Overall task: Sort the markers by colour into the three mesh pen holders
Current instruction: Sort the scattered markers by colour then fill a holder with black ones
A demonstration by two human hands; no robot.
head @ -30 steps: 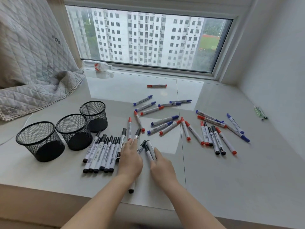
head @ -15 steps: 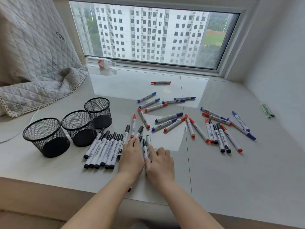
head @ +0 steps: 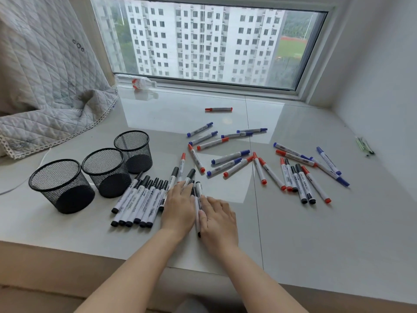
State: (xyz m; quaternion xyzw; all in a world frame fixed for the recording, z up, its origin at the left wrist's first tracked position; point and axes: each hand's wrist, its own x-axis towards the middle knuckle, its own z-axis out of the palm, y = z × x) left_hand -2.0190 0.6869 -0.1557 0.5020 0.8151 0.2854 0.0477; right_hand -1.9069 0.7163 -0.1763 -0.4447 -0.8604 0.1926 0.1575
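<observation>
Three empty black mesh holders (head: 56,193) (head: 106,177) (head: 135,154) stand in a row at the left of the pale sill. A tidy row of black markers (head: 140,199) lies just right of them. My left hand (head: 179,206) rests flat, palm down, over the right end of that row. My right hand (head: 217,219) lies flat beside it, and a few black markers (head: 198,195) are squeezed between the two hands. Red and blue markers (head: 225,157) lie scattered beyond. A further group at the right (head: 300,184) mixes red, blue and black.
A quilted grey blanket (head: 45,86) drapes over the sill's left end. A small bottle (head: 142,83) lies by the window frame, and a lone red marker (head: 217,109) sits far back. A green object (head: 363,145) lies by the right wall. A white cable (head: 22,181) runs behind the holders.
My right hand has slid left and flattened, pushing the loose black markers against my left hand. The gap between the hands has closed.
</observation>
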